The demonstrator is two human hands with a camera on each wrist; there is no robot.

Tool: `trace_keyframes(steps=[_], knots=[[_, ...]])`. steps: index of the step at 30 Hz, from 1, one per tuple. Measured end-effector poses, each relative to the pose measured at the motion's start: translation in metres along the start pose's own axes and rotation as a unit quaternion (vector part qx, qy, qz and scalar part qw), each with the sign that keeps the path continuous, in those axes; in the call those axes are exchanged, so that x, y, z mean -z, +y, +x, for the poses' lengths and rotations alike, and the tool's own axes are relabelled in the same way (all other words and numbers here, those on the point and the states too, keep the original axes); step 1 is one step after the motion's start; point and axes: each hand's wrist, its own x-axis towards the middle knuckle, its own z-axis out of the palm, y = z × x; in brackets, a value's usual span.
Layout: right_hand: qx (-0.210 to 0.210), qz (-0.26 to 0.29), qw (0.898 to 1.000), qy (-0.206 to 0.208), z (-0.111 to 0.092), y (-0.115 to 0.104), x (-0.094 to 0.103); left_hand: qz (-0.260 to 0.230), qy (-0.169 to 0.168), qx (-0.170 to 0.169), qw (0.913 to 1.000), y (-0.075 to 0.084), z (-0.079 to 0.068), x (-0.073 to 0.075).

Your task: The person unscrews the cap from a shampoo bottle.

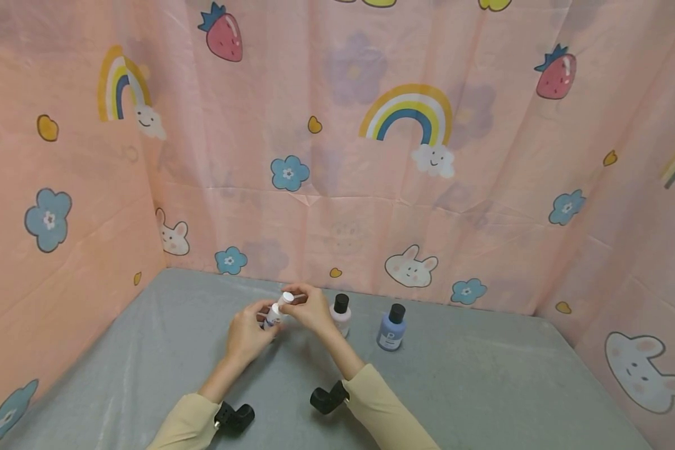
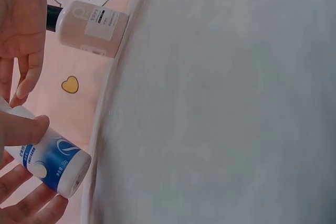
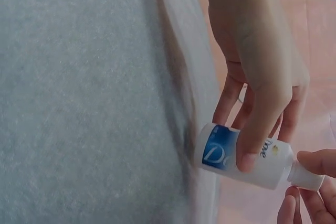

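Above the counter [image 1: 484,387], my left grip [image 1: 249,334] is holding a Dove bottle [image 3: 268,165], right grip [image 1: 312,309] pinching its cap [image 3: 306,178], tilt possibly inviting spills.

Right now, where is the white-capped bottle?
In the head view, the white-capped bottle is left of the pink bottle, held in the left hand while the right hand pinches its cap.

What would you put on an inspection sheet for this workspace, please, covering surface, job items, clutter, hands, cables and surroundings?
Surface: grey tabletop, no spill seen.
Job items: white-and-blue bottle, tilted; white cap at its neck.
Clutter: pale pink bottle and blue bottle, upright, black-capped.
Hands: left hand holds the white-and-blue bottle; right hand pinches the white cap.
Cables: nothing seen.
Surroundings: pink patterned curtain behind and beside.
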Motion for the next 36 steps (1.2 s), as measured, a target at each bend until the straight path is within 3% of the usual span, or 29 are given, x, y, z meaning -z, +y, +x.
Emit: trace_keyframes(steps=[10,23,30,36], knots=[[0.019,0.008,1.0,-0.023,0.001,-0.003,0.002,0.02,-0.034,0.005,0.9992,-0.005,0.003,0.01],[0.017,0.046,0.999,-0.023,0.002,0.001,-0.002,0.03,-0.017,0.006,0.9994,-0.006,0.003,0.015],[0.032,0.011,0.999,-0.016,0.004,0.003,-0.003,0.037,-0.006,0.012,0.9992,-0.007,0.006,0.015],[0.031,0.015,0.999,-0.008,0.005,0.002,-0.004,0.024,-0.005,0.01,0.9997,-0.008,0.011,0.013]])
